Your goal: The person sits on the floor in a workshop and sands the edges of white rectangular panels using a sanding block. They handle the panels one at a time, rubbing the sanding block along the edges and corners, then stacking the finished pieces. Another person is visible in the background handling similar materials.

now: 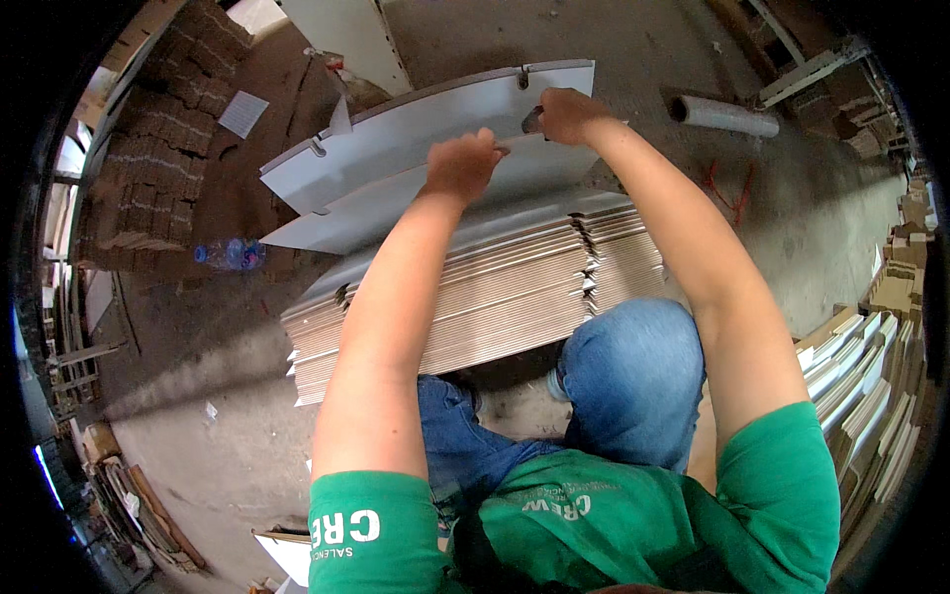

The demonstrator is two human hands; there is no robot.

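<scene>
1. The left hand [463, 163] is curled over the near edge of the top white cardboard sheet [416, 134], fingers pressed together around that edge.
2. The right hand [566, 114] is closed on the same sheet farther along, beside a dark slot; whether it also holds a small tool there cannot be told.
3. The sheet is lifted and tilted, its far edge raised, above a second white sheet [327, 228] lying just under it.
4. Both sheets sit over a stack of flat cardboard [515, 287] on the concrete floor [811, 218], directly in front of the person's bent knees in blue jeans [633, 376].
5. A plastic water bottle [230, 254] lies on the floor to the left of the stack.
6. A grey tube [724, 116] lies on the floor to the right, well apart from the hands.
7. More cardboard pieces [861, 386] are stacked at the far right.
</scene>
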